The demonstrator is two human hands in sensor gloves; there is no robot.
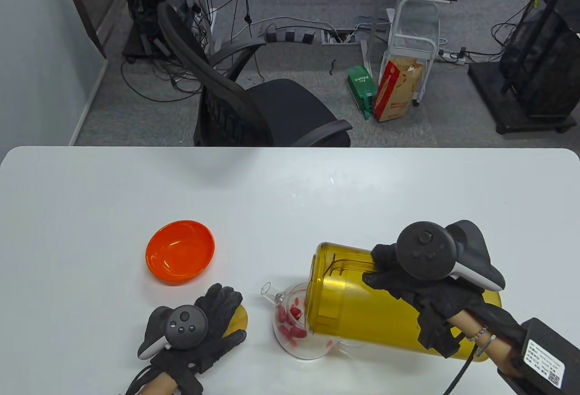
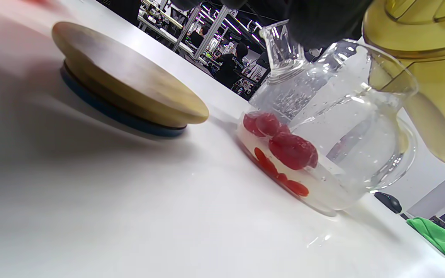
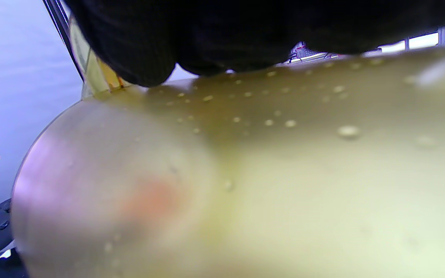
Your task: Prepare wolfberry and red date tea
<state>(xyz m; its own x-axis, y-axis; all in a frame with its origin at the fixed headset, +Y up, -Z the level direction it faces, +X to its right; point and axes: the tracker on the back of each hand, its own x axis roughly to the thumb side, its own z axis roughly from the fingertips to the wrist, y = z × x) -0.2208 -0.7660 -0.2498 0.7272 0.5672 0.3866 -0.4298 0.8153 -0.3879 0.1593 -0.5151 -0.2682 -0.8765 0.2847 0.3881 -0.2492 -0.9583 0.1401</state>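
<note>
My right hand (image 1: 408,281) grips a large yellow translucent pitcher (image 1: 362,304) and holds it tipped on its side, its mouth over the clear glass teapot (image 1: 294,322). The teapot holds red dates and wolfberries (image 2: 284,148) in a little water. In the right wrist view the pitcher wall (image 3: 245,173) fills the frame under my gloved fingers (image 3: 137,42). My left hand (image 1: 213,322) rests flat on the table, fingers spread over the wooden teapot lid (image 1: 239,318), which also shows in the left wrist view (image 2: 126,96).
An empty orange bowl (image 1: 180,251) sits left of centre. A black office chair (image 1: 253,109) stands beyond the table's far edge.
</note>
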